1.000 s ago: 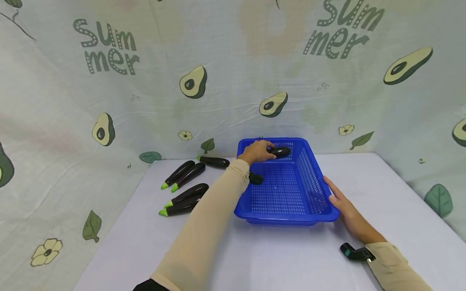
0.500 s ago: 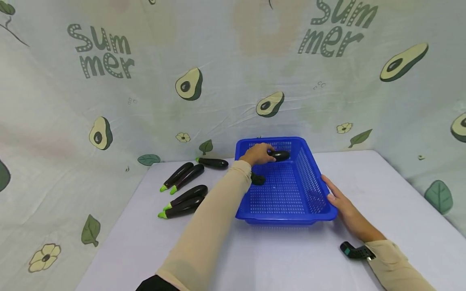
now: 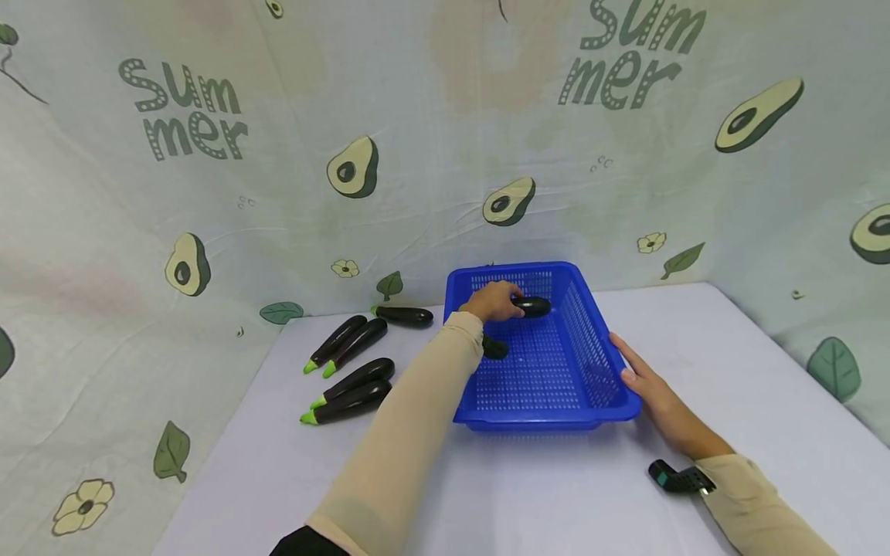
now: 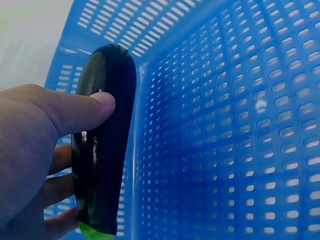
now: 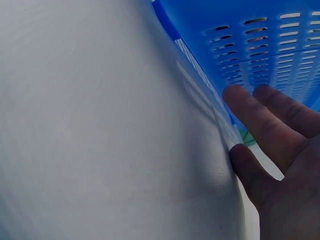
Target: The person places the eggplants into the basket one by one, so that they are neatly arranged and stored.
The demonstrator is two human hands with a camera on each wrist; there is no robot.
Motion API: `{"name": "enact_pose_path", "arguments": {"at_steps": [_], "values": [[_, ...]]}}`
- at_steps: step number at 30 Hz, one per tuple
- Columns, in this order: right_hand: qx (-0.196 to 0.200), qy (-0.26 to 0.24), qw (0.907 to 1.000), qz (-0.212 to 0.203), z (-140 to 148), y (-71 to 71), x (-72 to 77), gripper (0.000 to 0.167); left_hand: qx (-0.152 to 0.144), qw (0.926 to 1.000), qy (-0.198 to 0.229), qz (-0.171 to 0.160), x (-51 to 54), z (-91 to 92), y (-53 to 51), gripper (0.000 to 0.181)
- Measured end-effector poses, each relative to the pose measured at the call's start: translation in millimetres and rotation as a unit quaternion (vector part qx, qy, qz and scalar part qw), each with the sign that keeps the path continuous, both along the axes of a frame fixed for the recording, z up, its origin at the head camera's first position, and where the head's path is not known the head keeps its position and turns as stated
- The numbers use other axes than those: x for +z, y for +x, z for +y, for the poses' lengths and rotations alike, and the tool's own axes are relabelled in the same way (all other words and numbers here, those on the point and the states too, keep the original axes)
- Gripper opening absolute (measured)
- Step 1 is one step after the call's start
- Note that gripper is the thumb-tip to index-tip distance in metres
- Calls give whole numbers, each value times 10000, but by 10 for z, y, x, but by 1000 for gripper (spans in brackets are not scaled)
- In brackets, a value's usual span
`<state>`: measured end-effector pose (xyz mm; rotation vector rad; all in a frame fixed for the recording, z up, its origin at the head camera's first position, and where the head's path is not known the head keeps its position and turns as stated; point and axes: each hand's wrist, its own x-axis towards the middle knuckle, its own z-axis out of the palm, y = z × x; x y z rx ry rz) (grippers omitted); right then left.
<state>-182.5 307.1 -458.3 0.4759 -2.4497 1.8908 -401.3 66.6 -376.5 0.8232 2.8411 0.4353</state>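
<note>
In the head view my left hand reaches into a blue perforated basket and grips a dark eggplant. The left wrist view shows the thumb across the eggplant and the other fingers behind it; its green stem end points down, near the basket wall. Along the basket's right side lies my right hand, its thumb by the rim. Seen from the right wrist, the fingers are extended against the basket's outer wall.
To the basket's left, several more eggplants with green ends lie on the white table, among them one eggplant at the back and a front eggplant. A printed cloth hangs behind the table.
My left hand, still gripping the eggplant, has come slightly lower and nearer within the basket. My right hand stays at the basket's side. The head view has shifted a little.
</note>
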Motion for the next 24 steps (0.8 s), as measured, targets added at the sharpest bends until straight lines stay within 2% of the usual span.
{"name": "enact_pose_path", "arguments": {"at_steps": [9, 17, 24], "values": [[-2, -72, 10000, 66, -20, 7, 10, 60, 147, 9999, -71, -51, -18, 54, -3, 41], [-152, 9, 9999, 16, 5, 47, -7, 60, 85, 9996, -243, -74, -91, 148, -2, 43], [-82, -48, 9999, 58, -20, 32, -9, 59, 216, 9987, -455, -90, -102, 145, 22, 43]]}}
